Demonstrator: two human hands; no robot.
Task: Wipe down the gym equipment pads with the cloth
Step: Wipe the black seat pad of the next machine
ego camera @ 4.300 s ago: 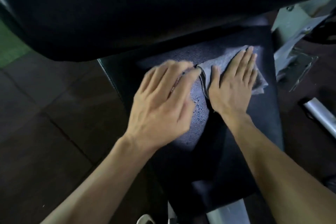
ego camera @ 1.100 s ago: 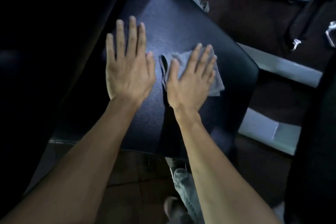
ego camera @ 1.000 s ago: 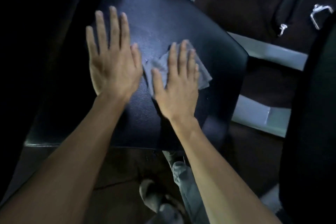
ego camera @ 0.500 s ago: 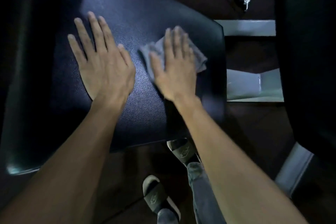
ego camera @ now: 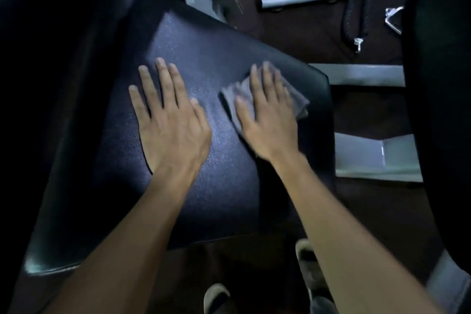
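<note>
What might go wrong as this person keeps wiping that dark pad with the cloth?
1. The cloth under the right hand sits close to the pad's right edge, so a stroke could carry it off onto the floor.
2. The hand covers most of the small cloth, so bare fingers may drag on the pad instead of fabric.
3. The left hand rests flat on the pad, likely leaving marks on wiped areas, and that patch goes unwiped until it moves.

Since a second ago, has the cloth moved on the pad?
Yes. The cloth, under the right hand, has slid toward the pad's rounded right corner; the left hand stays flat mid-pad.
</note>
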